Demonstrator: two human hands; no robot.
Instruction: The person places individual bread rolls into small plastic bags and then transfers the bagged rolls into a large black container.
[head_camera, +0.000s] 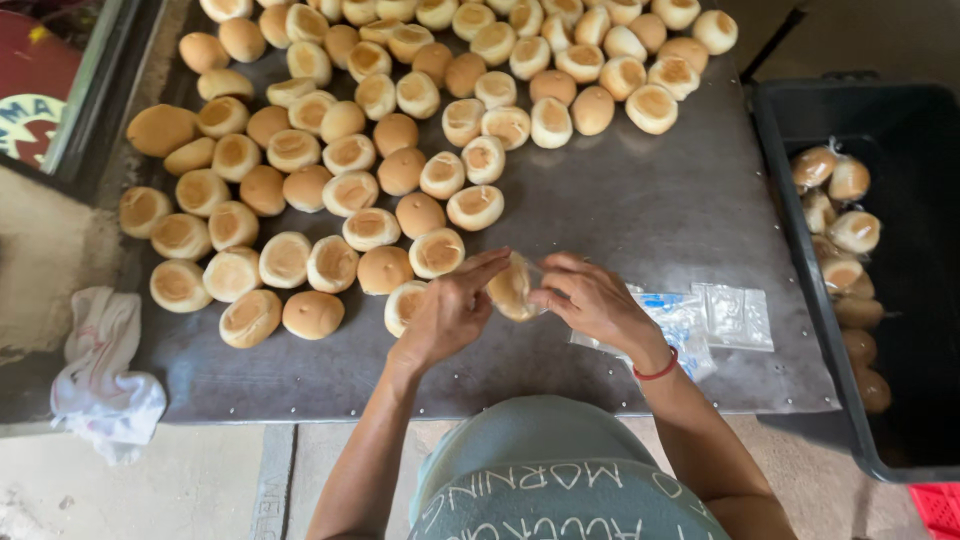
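Head view. A bread roll (511, 288) is pinched between the fingers of the left hand (448, 312) and the right hand (590, 298), closed on it inside a clear bag, above the metal table (640, 205) near its front edge. The bag mouth is best kept spread (film looks slack). The roll's long axis appears to run front-to-back, slightly tilted; no distinct end is shown.

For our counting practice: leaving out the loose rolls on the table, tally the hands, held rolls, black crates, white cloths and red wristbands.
left hand, right hand: 2
held roll: 1
black crate: 1
white cloth: 1
red wristband: 1
total: 6
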